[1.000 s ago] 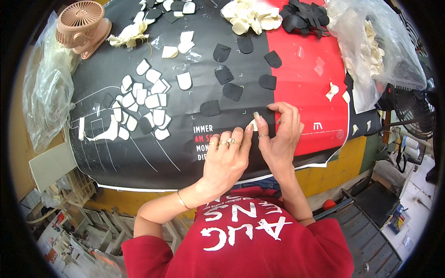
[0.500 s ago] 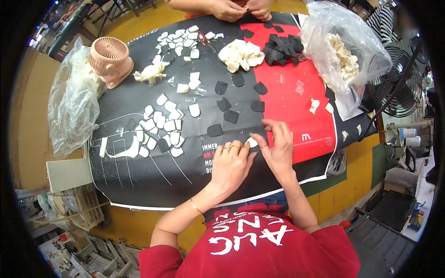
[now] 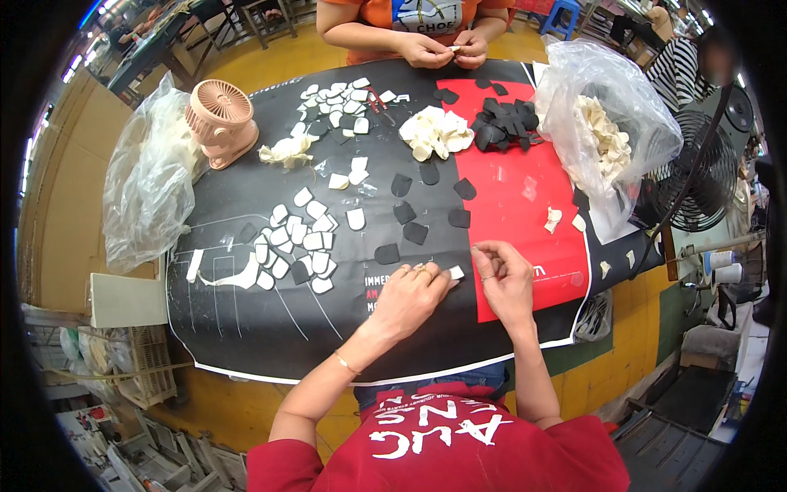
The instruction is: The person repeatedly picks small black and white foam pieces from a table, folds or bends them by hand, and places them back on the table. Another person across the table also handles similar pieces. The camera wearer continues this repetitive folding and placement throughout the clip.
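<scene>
My left hand (image 3: pixel 409 298) is closed over the near part of the black sheet, with a small white rounded patch (image 3: pixel 457 272) poking out past its fingertips. To the right of it, my right hand (image 3: pixel 507 284) is raised at the border of the sheet's red area (image 3: pixel 525 221). Its thumb and forefinger are bent close together; anything between them is too small to make out. Several black rounded patches (image 3: pixel 415 234) lie beyond my hands. Left of them spreads a loose group of white patches (image 3: pixel 312 241).
A pink fan (image 3: pixel 220 115) and a plastic bag (image 3: pixel 147 193) stand at left. Farther off lie cream pieces (image 3: pixel 436 133) and black pieces (image 3: pixel 504 125). An open plastic bag (image 3: pixel 611 139) sits at right. Across the table, a co-worker's hands (image 3: pixel 447 51) hold something small.
My right hand has drawn away rightward from the white patch, its fingers now bent in. The left hand keeps the patch. The whole view has tilted up, showing more of the co-worker.
</scene>
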Demonstrator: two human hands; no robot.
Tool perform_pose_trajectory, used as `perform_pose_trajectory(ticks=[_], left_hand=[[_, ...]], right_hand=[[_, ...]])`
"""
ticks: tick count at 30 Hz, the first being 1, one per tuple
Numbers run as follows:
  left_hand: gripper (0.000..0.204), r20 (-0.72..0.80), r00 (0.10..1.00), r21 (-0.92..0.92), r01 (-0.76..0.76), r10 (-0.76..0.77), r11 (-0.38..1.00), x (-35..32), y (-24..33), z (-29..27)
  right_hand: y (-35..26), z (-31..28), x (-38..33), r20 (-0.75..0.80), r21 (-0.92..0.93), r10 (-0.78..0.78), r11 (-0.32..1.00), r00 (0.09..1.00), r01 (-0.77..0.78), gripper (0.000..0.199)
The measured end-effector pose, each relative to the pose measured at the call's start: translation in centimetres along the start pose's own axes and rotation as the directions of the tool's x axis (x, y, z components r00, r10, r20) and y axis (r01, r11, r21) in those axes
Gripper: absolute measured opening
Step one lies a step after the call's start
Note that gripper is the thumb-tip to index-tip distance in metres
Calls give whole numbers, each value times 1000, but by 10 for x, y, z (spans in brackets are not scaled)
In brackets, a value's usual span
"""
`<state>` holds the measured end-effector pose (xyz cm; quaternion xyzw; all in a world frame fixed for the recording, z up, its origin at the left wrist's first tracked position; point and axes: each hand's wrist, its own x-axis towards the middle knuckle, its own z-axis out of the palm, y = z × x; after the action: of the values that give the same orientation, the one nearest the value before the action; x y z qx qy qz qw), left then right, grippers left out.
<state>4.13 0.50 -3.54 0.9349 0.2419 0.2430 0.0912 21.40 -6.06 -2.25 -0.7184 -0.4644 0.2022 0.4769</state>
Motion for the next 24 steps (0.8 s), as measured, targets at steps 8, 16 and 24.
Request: perform_pose_trajectory(ticks=[8,16,24], left_hand=[[23,-383,911,233,258,-155,938,-12,-67,-57],[32,-298,882,-60,363,-364,930,-28,-39,-44],[28,-145,959,-250,201,-242,947,-30,6,-18]], right_hand=[[6,-30,38,-77,-204,-121,973,990,103,15],[13,14,101,64,-297,-292,907,954,297,39],[22,13,129,303,-330,-143,912,942,244,21]])
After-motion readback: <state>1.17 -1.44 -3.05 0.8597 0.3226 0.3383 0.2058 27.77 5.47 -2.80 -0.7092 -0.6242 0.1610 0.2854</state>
